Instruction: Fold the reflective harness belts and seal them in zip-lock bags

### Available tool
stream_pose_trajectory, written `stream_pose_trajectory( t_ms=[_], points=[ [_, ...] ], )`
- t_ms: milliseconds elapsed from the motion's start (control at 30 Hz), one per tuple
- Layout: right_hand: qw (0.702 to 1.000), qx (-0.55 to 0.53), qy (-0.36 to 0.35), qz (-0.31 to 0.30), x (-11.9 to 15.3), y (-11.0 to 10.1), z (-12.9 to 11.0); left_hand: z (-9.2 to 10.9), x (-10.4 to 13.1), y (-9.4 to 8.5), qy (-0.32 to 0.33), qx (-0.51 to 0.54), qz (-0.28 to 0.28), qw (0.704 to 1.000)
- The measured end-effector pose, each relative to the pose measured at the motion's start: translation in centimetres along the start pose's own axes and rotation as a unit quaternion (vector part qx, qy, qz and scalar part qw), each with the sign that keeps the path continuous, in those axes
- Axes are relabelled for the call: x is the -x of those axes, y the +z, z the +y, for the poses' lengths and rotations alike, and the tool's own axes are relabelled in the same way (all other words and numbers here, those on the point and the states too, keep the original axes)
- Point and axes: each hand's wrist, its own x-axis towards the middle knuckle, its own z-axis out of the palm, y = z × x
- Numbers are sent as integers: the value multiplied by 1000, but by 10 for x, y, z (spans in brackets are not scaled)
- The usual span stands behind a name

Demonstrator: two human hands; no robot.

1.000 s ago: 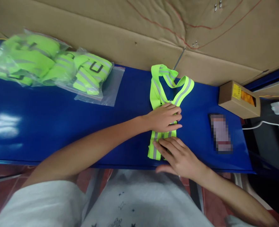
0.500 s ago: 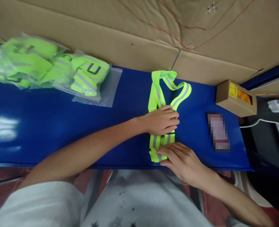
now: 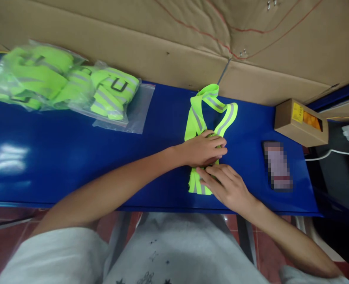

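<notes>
A neon yellow-green strap with grey reflective stripes (image 3: 197,114) lies on the blue table, its far end in open loops and its near end in a flat folded stack. My left hand (image 3: 205,149) lies across the middle of the strap, its fingers curled round the material. Just nearer to me, my right hand (image 3: 226,183) has its fingers closed on the folded part. The two hands almost touch, and they cover the strap's middle.
Clear plastic bags with folded neon straps (image 3: 112,94) lie at the back left of the blue table (image 3: 162,181). On the right are a phone (image 3: 278,165) and a cardboard box (image 3: 300,123). A brown cardboard-like panel (image 3: 133,47) stands behind the table.
My right hand has moved away from me, up to my left hand, and the near folded end has shifted slightly the same way. My left hand has stayed on the strap.
</notes>
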Motion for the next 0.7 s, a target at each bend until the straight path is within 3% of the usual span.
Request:
stream_pose_trajectory(
  t_ms=[267, 467, 600, 700],
  points=[
    [997, 63, 30, -40, 9, 6, -20, -9, -1, -7, 15, -94, 27, 995],
    [993, 118, -16, -10, 0, 6, -13, -23, 5, -9, -31, -18, 6, 999],
    [995, 84, -51, -7, -4, -5, -14, -22, 7, -8, -36, 24, 13, 999],
    [999, -5, -34, -18, -5, -14, -17, -15, 8, -5, -23, 39, 20, 999]
  ],
)
